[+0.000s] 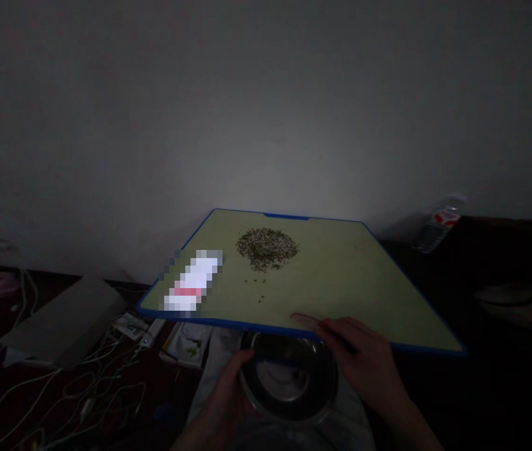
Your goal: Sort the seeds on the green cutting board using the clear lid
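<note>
My left hand (232,382) grips the left rim of a round metal bowl (256,407), which sits over my lap, tucked against the near edge of a pale yellow-green board (341,275) with a blue border. Above the bowl's right side, my right hand (359,351) reaches over the board's front edge. Its fingers stretch to the left, with nothing visible in them. A pile of small mixed grains (268,247), some dark and some pale, lies toward the back of the board. A few stray grains trail from it toward me.
A lit phone-like screen (193,282), blurred, lies at the board's left. Tangled white cables (91,388), a grey panel (66,319) and a small open box (185,344) are at lower left. A plastic bottle (440,224) leans at right. Behind rises a pale wall (266,113).
</note>
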### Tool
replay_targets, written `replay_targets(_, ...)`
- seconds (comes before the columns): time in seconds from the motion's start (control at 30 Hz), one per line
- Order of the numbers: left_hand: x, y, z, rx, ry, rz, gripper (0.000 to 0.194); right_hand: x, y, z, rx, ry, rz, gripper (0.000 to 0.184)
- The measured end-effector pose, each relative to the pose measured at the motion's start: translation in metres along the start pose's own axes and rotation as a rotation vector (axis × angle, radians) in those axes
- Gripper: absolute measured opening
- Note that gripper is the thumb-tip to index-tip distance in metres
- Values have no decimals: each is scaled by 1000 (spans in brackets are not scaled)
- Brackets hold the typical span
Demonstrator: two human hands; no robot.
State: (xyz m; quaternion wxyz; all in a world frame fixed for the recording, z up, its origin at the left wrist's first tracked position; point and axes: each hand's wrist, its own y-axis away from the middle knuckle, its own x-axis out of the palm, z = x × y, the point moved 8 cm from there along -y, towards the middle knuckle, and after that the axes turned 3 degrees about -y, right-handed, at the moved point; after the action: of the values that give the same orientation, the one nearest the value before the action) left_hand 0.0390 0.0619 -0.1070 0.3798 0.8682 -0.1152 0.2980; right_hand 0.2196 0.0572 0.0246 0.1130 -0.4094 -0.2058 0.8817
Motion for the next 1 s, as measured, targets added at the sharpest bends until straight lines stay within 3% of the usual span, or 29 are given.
replay_targets(0.1, 1, 0, 1, -15, -6, 56, 28, 7, -2, 3, 7, -60, 29, 17)
replay_targets(0.27, -9, -2, -1, 1, 16, 11, 26, 12, -13, 1, 44, -100, 40, 17)
replay_targets(0.43, -15, 6, -13, -29, -18, -98, 28, 12, -52, -9, 67, -30, -27, 21)
replay_targets(0.53, -18, 15, -29, 49, -26, -191, 30, 25, -77, -9, 13, 23, 5, 20)
replay_targets(0.63, -21, 18, -38, 81, -8, -207, 33, 40, -92, -6, -15, 83, 54, 19)
replay_targets(0.77, -28, 14, -42, 108, 8, -183, 31, 52, -99, -2, -32, 115, 110, 19)
replay_targets(1.0, -38, 8, -39, 80, 52, -158, 37, 55, -91, 9, -105, 122, 164, 21)
